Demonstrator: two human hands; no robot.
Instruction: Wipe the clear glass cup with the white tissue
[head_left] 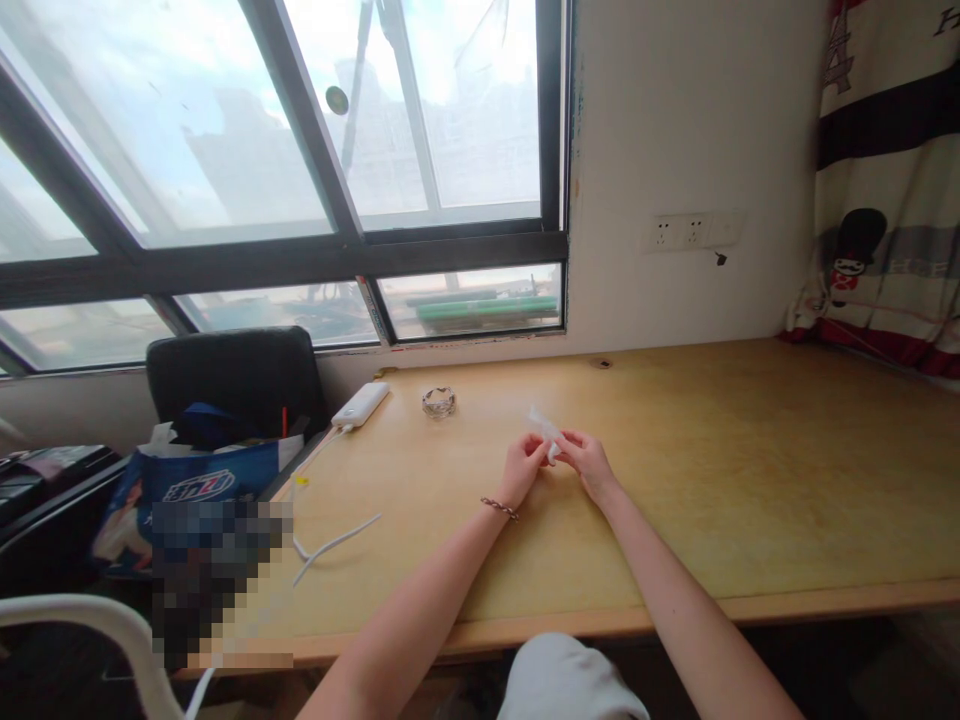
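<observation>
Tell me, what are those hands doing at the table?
A person sits at a wooden desk by a window. Both hands meet over the middle of it: the left hand and the right hand pinch a small white, crumpled-looking piece between their fingers. What it is exactly is too small to tell. Farther back lie a white power bank with a white cable and a small glass dish.

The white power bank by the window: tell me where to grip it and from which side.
Take the power bank across its two long edges near the middle, coming from above. It lies flat on the desk, a slim slab, so only the sides give purchase. A cable is plugged into its near end; keep off that end.
</observation>
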